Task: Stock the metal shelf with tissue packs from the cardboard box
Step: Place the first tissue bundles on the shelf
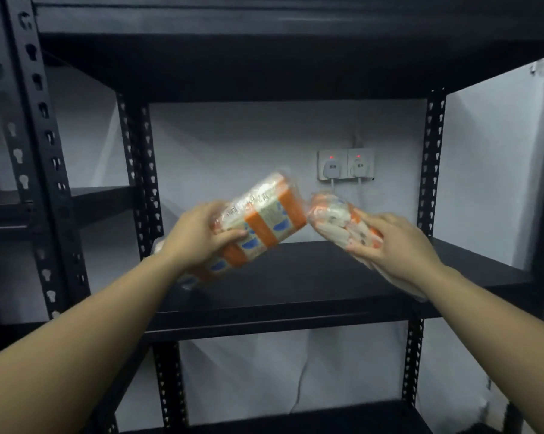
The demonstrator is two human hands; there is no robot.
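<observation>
Above the middle shelf board (pixel 295 277), your fingers are closed around one tissue pack each. The left hand (pixel 195 236) grips the left pack (pixel 258 223) near its middle, with the thumb on the printed face and the other fingers curled behind it. The right hand (pixel 392 242) holds the right pack (pixel 336 220) from its near side, the fingers wrapped over the wrapper. Both packs are tilted upward, and their far corners come very close together; I cannot tell if they touch. Neither pack rests on the board yet, and the picture is a little blurred there.

To do this step well, I think you should first turn each pack level, then lower them side by side toward the back, near the wall (pixel 233 145). Keep them away from the sockets (pixel 346 167) and their cables behind the shelf (pixel 433 158). Open your fingers only when the bottom face lies flat on the board, because the smooth wrapper may slide. The cardboard box is not in view, so how many packs remain cannot be told.
</observation>
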